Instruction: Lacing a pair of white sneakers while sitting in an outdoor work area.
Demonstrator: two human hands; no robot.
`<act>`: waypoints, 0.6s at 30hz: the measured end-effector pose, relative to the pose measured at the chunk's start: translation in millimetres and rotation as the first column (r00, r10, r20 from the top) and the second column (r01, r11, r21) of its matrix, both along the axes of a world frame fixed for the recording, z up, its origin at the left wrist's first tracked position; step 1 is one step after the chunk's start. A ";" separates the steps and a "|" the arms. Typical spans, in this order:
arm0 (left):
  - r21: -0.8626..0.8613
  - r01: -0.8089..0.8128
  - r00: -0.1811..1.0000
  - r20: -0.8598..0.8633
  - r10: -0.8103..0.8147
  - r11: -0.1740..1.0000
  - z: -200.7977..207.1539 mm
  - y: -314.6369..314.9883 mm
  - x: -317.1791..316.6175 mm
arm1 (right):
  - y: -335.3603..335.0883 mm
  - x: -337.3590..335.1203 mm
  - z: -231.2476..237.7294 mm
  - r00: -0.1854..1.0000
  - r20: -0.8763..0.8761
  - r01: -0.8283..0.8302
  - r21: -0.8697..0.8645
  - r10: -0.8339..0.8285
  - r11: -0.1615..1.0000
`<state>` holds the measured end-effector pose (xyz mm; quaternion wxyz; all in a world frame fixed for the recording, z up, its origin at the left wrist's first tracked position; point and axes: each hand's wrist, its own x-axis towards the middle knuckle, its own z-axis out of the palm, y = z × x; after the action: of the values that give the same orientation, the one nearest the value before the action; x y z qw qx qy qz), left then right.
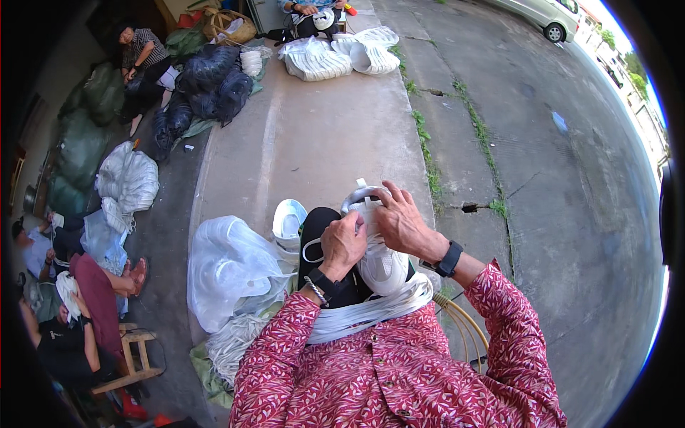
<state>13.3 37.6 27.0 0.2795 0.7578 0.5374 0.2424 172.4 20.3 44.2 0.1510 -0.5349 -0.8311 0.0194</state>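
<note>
A white sneaker (383, 269) rests on my lap over dark trousers, its toe toward me and its grey-lined opening away. My right hand (405, 222) grips the sneaker's collar and tongue area from the right. On the other side, my left hand (344, 244) is closed in a pinch at the eyelets, and a white shoelace (310, 251) loops out to its left. The pinched tip itself is hidden by the fingers. Across my lap lies a thick bundle of white shoelaces (371, 311).
Left of my knee stand another white shoe (289, 220) and a translucent plastic bag (230, 260), with a pile of laces (239, 346) below. Several people sit along the left. Bundles of white shoes (314, 58) lie ahead near another worker. A paved yard (556, 235) stretches right.
</note>
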 end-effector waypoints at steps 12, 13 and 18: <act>0.020 0.098 0.982 -0.167 -0.093 0.995 -2.6 2.0 -4.0 | 3.6 -7.1 -1.2 0.994 0.091 -0.047 -0.152 0.061 0.987; 0.018 0.096 0.982 -0.165 -0.092 0.995 -3.5 2.2 -4.4 | 3.4 -8.9 -1.8 0.993 0.085 -0.064 -0.131 0.076 0.989; 0.026 0.118 0.982 -0.148 -0.113 0.993 -5.9 1.4 -7.7 | 2.3 -5.0 -3.0 0.998 -0.016 -0.069 -0.158 0.068 0.985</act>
<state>5.6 39.0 21.1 0.2398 0.8082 0.5073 0.1787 167.5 22.6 41.2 0.1115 -0.5163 -0.8440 0.0936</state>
